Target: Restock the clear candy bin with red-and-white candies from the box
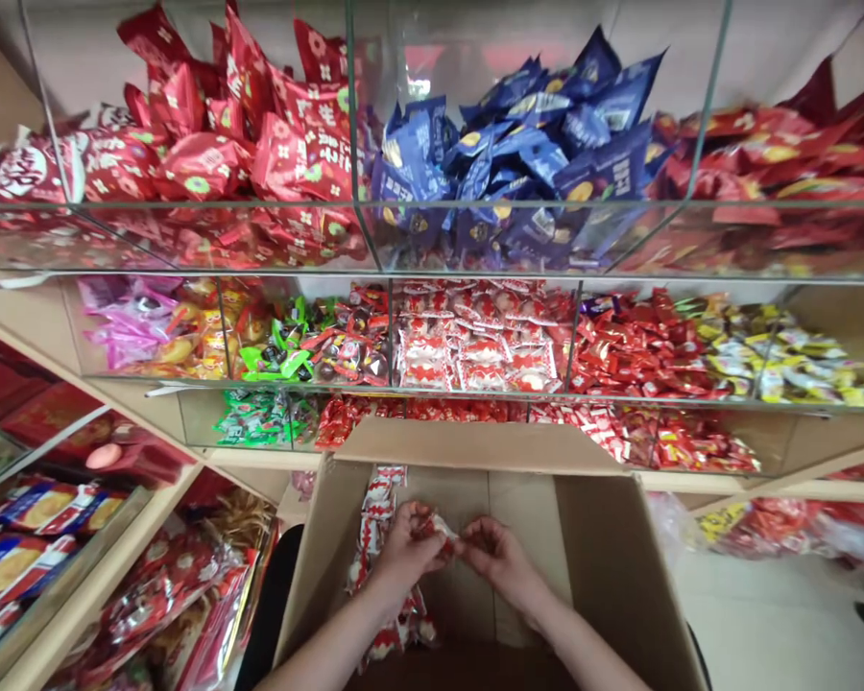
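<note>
Head view, near to far. At 6 o'clock, both forearms enter an open cardboard box (612,566). The left hand (405,549) and right hand (502,559) meet over its middle. The left fingers are curled shut around a red-and-white packet (441,527). The right fingertips are pinched on the same packet from its 3 o'clock side. At 9 o'clock of the hands, a string of like packets (375,523) hangs against the box's inner left wall and runs down to the floor of the box. The rear flap (475,445) stands at 12 o'clock of the hands, against the shelving.

Beyond the flap, glass-fronted bins hold wrapped sweets: green packets (255,419) at 10 o'clock, red-and-white sweets (475,350) at 12 o'clock, red sweets (634,345) at 1 o'clock and yellow sweets (799,363) at 2 o'clock. Farthest, in the top row, red bags (259,144) lie at 11 o'clock and blue bags (525,144) at 12 to 1 o'clock.
</note>
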The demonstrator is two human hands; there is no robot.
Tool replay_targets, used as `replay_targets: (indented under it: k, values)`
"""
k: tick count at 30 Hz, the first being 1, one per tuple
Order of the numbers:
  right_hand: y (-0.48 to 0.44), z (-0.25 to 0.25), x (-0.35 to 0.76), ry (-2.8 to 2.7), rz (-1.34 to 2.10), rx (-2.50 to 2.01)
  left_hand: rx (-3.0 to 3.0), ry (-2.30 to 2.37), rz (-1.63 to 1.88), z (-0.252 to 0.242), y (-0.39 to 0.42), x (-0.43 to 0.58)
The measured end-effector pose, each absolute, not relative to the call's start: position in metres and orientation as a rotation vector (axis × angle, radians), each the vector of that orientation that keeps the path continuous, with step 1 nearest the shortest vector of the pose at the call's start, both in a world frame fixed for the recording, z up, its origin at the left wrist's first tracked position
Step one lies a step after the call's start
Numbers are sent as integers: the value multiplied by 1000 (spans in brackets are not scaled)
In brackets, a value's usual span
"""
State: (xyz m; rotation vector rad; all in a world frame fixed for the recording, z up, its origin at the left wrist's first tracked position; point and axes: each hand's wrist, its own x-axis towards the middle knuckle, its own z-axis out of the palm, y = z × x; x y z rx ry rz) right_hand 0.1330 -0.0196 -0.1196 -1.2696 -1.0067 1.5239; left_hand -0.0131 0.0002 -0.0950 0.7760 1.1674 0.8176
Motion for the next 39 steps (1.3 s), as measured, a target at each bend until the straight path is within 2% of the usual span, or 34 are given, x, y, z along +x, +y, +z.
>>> replay_targets:
  k: [6,12,21,27,33,39]
  values:
    - [-24,-120,137,-1396,1442,-1232,1288,1096,567,-109,-10,-16]
    - [-25,-104,141,-1606,1378,-1324,1386,1117,490,-104,-12,-22]
    - [-31,-16,177,-1777,1159,-1456,1155,799,598,-70,-6,-22]
    - [11,47,203,-1531,865,-1336,1095,958,640,-77,-8,-18]
    - [77,77,187,-1409,747,-1180,1178,982,581,-97,-13,-17]
    - [119,94,153,-1560,617,-1094,1190,1059,576,-112,-13,-16]
